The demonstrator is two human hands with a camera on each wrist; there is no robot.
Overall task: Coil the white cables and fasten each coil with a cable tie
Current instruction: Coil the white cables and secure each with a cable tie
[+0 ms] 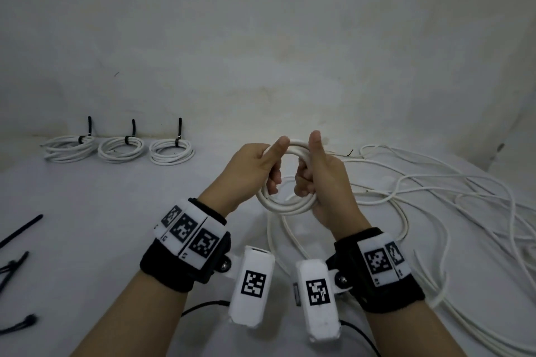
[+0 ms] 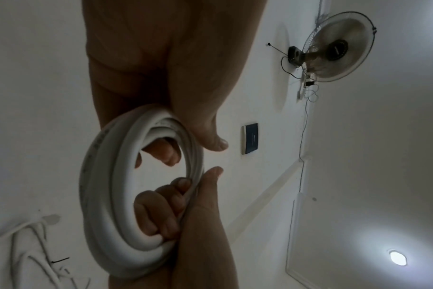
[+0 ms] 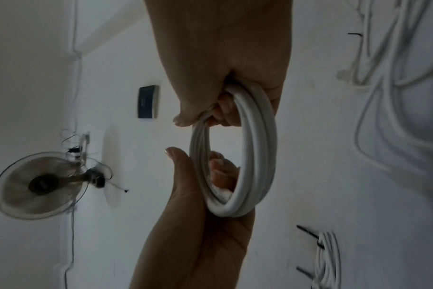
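Surface: pale cloth-covered table (image 1: 121,226) ran back to a plain, stained white wall (image 1: 261,38).
Left hand: the left hand (image 1: 255,166) gripped the left side of a white cable coil (image 1: 285,206), thumb laid along the top of the ring and fingers (image 2: 165,150) curled through its opening.
Right hand: the right hand (image 1: 324,180) gripped the right side of the same coil, thumb upright against the ring and fingers (image 2: 158,211) clenched round the bundled turns.
Coil: several turns, held upright between both hands above the table; the two thumbs stood close together at its top, not touching.
Loose cable: the tail of white cable (image 1: 420,197) dropped from below the fingers and sprawled in open loops over the table to the right of the right hand.
Finished coils: three tied coils (image 1: 120,149) lay in a row at the foot of the wall, well to the left of the left hand, each bound by a black tie (image 1: 179,132) with its tail standing up.
Spare ties: loose black cable ties (image 1: 20,230) lay at the left table edge, well apart from both hands.
Wrist views: a wall fan (image 2: 339,47) and a dark wall panel (image 2: 250,138) showed beyond the fingers.
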